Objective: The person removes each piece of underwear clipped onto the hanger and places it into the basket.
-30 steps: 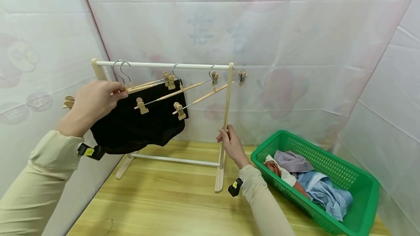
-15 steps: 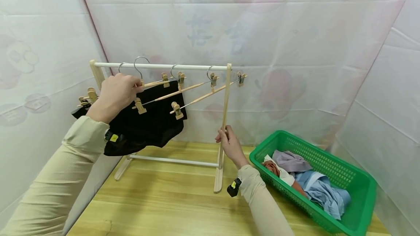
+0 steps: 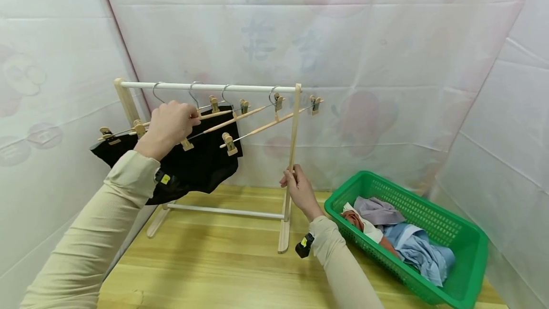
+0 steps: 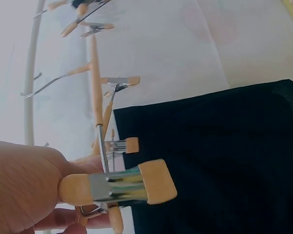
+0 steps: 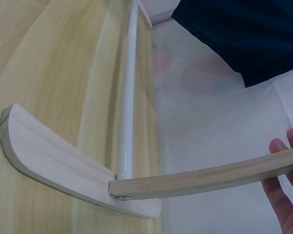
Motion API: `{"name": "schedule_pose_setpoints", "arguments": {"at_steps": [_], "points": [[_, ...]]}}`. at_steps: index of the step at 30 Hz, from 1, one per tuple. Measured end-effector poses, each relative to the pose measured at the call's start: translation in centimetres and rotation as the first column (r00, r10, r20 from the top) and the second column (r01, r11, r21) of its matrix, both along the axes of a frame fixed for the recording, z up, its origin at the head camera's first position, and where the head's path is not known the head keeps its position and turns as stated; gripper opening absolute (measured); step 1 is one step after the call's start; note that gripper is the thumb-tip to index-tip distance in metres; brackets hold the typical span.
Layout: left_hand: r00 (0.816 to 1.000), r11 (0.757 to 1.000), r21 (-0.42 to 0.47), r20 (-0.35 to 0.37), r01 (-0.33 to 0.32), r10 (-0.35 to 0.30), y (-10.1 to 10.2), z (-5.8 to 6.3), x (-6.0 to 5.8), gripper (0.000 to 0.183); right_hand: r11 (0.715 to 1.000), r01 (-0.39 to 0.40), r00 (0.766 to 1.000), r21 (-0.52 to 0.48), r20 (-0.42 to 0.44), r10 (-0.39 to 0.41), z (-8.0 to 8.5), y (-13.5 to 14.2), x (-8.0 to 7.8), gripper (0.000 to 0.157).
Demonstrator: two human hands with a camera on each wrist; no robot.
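Observation:
My left hand (image 3: pixel 171 123) grips the wooden bar of a clip hanger (image 3: pixel 218 114), whose wire hook sits at the white rail (image 3: pixel 257 88). In the left wrist view, one of its clips (image 4: pixel 157 182) stands close beside the fingers. Black shorts (image 3: pixel 206 168) hang from the leftmost hanger, behind my left hand, which hides part of them. Two bare clip hangers (image 3: pixel 274 123) hang to the right, tilted toward the front. My right hand (image 3: pixel 302 192) holds the right wooden post (image 3: pixel 294 132) of the rack, fingers on one side in the right wrist view.
The rack's foot (image 3: pixel 283 237) and lower white bar (image 3: pixel 227 211) stand on the wooden table (image 3: pixel 214 271). A green basket (image 3: pixel 465 261) at the right holds grey, blue, white and rust cloth (image 3: pixel 379 210). Printed curtains (image 3: pixel 386 51) enclose the back and sides.
My left hand has moved right along the rail with its hanger, away from the hanger with the black shorts. The hook rose, then lowered to the rail. My right hand stays on the post.

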State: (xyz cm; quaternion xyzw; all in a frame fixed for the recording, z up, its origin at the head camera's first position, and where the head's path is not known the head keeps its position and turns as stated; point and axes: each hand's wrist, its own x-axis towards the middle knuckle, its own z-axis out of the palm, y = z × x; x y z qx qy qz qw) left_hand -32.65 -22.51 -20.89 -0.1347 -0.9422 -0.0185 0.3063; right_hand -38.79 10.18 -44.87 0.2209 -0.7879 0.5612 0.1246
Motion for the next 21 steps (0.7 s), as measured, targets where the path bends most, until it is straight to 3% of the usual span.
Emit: {"name": "schedule_pose_setpoints", "arguments": {"at_steps": [7, 17, 21], "points": [[1.0, 1.0, -0.017, 0.0, 0.003, -0.003, 0.4, -0.3, -0.1, 0.015, 1.0, -0.01, 1.0, -0.002, 0.017, 0.01, 0.2, 0.1, -0.2, 0.035], [1.0, 1.0, -0.009, 0.007, -0.001, 0.001, 0.6, 0.2, 0.4, 0.017, 1.0, 0.002, 1.0, 0.005, 0.02, -0.003, 0.1, 0.3, 0.0, 0.032], [0.999, 0.999, 0.011, 0.019, -0.031, 0.031, 0.2, 0.7, 0.7, 0.017, 1.0, 0.003, 1.0, 0.005, 0.002, -0.003, 0.0, 0.3, 0.0, 0.033]]}}
